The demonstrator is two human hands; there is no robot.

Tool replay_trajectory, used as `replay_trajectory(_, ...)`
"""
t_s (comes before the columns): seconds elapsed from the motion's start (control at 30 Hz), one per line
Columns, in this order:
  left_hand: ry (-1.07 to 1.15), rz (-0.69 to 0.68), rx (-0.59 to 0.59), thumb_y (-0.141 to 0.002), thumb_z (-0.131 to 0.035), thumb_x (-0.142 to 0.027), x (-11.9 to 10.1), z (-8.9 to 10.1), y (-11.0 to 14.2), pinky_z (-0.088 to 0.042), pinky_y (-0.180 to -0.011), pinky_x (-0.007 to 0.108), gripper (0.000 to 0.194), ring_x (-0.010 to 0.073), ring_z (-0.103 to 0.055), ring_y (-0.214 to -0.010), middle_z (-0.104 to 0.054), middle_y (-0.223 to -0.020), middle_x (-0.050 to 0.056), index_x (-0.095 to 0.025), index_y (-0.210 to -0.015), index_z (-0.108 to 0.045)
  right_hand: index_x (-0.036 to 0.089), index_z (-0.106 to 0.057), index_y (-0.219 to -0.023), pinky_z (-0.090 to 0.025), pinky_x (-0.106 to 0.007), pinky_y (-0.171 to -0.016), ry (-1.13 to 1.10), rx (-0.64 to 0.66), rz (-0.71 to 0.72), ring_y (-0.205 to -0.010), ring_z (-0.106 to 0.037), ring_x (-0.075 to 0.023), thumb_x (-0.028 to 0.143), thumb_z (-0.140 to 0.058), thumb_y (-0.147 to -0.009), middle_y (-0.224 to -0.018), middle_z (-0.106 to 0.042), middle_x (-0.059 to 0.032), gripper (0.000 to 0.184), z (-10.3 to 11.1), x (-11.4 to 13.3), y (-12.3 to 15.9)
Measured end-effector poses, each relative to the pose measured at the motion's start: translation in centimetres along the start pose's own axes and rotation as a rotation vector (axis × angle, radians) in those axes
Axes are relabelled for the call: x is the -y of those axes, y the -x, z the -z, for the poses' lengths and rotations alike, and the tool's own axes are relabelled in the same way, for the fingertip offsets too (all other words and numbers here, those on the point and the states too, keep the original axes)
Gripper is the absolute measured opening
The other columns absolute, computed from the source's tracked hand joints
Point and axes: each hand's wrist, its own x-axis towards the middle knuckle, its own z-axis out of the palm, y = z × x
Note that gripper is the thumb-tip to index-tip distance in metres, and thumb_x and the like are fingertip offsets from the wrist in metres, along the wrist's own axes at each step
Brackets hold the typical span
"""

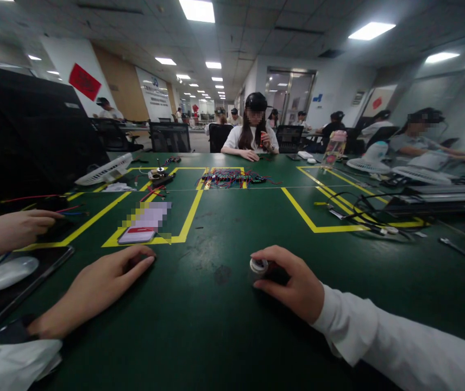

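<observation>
My right hand (pixel 295 277) holds a small round container (pixel 258 268) between thumb and fingers, over the green table (pixel 220 331). The container has a white rim around a dark centre, and its side looks clear; I cannot make out what kind it is. My left hand (pixel 98 282) rests on the table to the left with nothing in it, its thumb apart from the bent fingers. Just beyond it lies a phone (pixel 137 234), its screen partly blurred out.
Another person's hand (pixel 16 231) reaches in at left, near a white mouse (pixel 8 273). Tangled wires (pixel 230 178) lie farther back, before a person (pixel 251 136) seated opposite. Black cables (pixel 363 209) and a metal rod (pixel 464 254) lie at right. Yellow tape (pixel 300 210) marks the table.
</observation>
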Motion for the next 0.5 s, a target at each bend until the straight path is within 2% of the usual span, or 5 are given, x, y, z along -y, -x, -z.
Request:
replay_trajectory(0.1, 0.003, -0.007, -0.002, -0.090, -0.038, -0.067, 0.03, -0.01, 0.02, -0.048, -0.091, 0.040, 0.051, 0.0278, -0.067, -0.106, -0.071, -0.121, 0.004, -0.030, -0.117, -0.062, 0.024, -0.057, -0.127, -0.054, -0.024, -0.083, -0.071, -0.001, -0.104, -0.098, -0.061, -0.0118, 0.025, -0.077, -0.079, -0.114, -0.061, -0.0032, 0.052, 0.06, -0.06, 0.02)
replay_trajectory(0.23, -0.004, 0.002, 0.002, -0.090, -0.038, -0.067, 0.12, 0.01, 0.01, -0.048, -0.091, 0.041, 0.052, 0.0277, -0.067, -0.106, -0.071, -0.121, 0.004, -0.030, -0.117, -0.062, 0.022, -0.061, -0.122, -0.055, -0.025, -0.085, -0.161, -0.011, -0.184, -0.098, -0.062, -0.0114, 0.032, -0.068, -0.088, -0.113, -0.062, -0.0040, 0.036, 0.09, 0.02, -0.07)
replay_trajectory(0.33, -0.002, 0.002, 0.009, -0.090, -0.038, -0.068, 0.17, -0.02, -0.06, -0.047, -0.093, 0.041, 0.052, 0.0277, -0.066, -0.107, -0.071, -0.123, 0.004, -0.030, -0.118, -0.061, 0.022, -0.065, -0.118, -0.055, -0.021, -0.081, -0.167, -0.021, -0.183, -0.094, -0.062, -0.0095, 0.033, -0.064, -0.092, -0.111, -0.062, -0.0036, 0.029, 0.06, 0.03, -0.27)
replay_trajectory(0.5, -0.007, 0.007, 0.011, -0.090, -0.037, -0.068, 0.10, -0.05, -0.11, -0.048, -0.092, 0.041, 0.053, 0.0283, -0.067, -0.107, -0.071, -0.122, 0.005, -0.030, -0.118, -0.061, 0.021, -0.069, -0.113, -0.054, -0.018, -0.075, -0.119, -0.051, -0.128, -0.089, -0.062, -0.0082, 0.031, -0.067, -0.089, -0.106, -0.064, -0.0037, 0.026, 0.22, 0.45, -0.66)
